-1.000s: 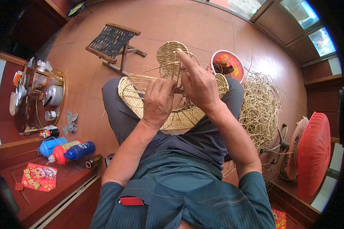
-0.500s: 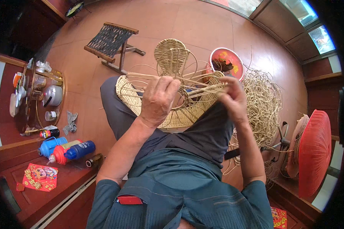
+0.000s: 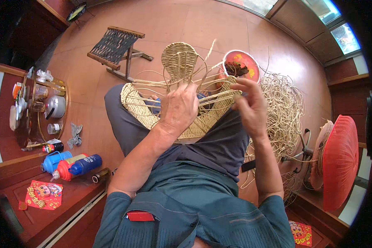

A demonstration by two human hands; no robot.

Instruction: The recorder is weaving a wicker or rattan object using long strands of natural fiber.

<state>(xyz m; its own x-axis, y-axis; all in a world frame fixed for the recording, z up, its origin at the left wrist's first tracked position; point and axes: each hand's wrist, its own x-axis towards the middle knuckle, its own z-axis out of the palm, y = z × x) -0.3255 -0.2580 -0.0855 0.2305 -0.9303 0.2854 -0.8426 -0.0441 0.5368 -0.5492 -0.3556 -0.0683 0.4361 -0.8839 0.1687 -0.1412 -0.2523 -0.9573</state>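
A woven piece of pale straw-coloured cord lies across my thighs, with a curved woven band and an oval woven panel at its far end. Over the middle of it, my left hand is closed on several loose cords, hiding the centre where they meet. My right hand hovers by the band's right end, thumb and forefinger apart, with no cord plainly between them. One twisted cord end sticks up beyond the left hand.
A large heap of loose cord lies on the floor to the right, near a red basin and a red-covered fan. A folding stool stands ahead left. Flasks and a low round-edged shelf are at left.
My left hand has shifted slightly right and now covers the centre ring. The right hand's fingers have spread from the cords, and a twisted cord end now stands up.
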